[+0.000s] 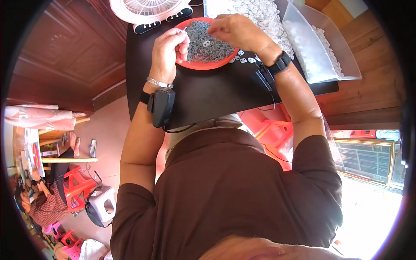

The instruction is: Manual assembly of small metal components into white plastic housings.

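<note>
head view: left hand (168,47) pinches a small white piece (183,31), curled right hand (241,33) holds something i cannot make out, if anything, by a round red bowl (203,66) of thin grey pieces (197,48).

No legible text, labels, numbers or signs.

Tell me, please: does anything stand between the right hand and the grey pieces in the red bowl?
Nothing visible does. The right hand is above the right part of the red bowl, and the grey pieces lie uncovered there; only one white piece rests on them, near its fingertips.
</note>
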`<state>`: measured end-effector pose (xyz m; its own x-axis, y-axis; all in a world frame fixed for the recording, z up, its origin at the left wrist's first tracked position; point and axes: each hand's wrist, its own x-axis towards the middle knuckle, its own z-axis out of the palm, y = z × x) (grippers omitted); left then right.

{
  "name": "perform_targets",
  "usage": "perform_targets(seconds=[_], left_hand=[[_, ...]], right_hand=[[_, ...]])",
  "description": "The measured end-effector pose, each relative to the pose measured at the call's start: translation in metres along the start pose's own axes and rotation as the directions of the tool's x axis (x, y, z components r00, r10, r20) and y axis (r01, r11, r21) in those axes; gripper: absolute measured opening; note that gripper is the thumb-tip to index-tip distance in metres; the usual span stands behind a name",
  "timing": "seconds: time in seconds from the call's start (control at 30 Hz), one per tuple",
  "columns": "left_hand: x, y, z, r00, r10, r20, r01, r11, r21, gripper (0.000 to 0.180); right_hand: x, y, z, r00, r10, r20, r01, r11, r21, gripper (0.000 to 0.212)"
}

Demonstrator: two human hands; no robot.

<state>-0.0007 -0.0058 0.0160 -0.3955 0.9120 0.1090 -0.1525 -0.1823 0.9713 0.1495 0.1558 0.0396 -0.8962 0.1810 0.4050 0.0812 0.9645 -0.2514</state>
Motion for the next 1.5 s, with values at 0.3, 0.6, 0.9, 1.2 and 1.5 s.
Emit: perform_targets(seconds=[0.3,0.6,0.9,1.2,1.5], left_hand=[[0.0,-0.005,0.0,0.999,-0.031,-0.026,0.031,0.999,-0.012,0.02],[0.0,-0.009,0.005,0.997,-0.069,-0.02,0.07,0.997,0.013,0.021],[-0.002,-0.011,0.004,0.995,-0.098,-0.011,0.099,0.993,0.072,0.021],[-0.004,-0.011,0.01,0.995,-0.096,-0.012,0.096,0.983,0.158,0.023],[-0.005,-0.015,0.01,0.996,-0.082,0.024,0.076,0.978,0.194,0.023]], right_hand=[[0.007,0.007,0.033,0.983,-0.008,0.183,0.017,0.999,-0.047,0.012],[0.004,0.01,0.043,0.992,-0.054,0.118,0.059,0.998,-0.038,0.011],[0.007,0.022,0.037,0.944,0.261,0.202,-0.313,0.514,0.799,0.02],[0.005,0.006,0.029,0.954,0.215,0.206,-0.272,0.344,0.899,0.021],[0.004,-0.001,0.025,0.969,0.187,0.162,-0.231,0.459,0.858,0.021]])
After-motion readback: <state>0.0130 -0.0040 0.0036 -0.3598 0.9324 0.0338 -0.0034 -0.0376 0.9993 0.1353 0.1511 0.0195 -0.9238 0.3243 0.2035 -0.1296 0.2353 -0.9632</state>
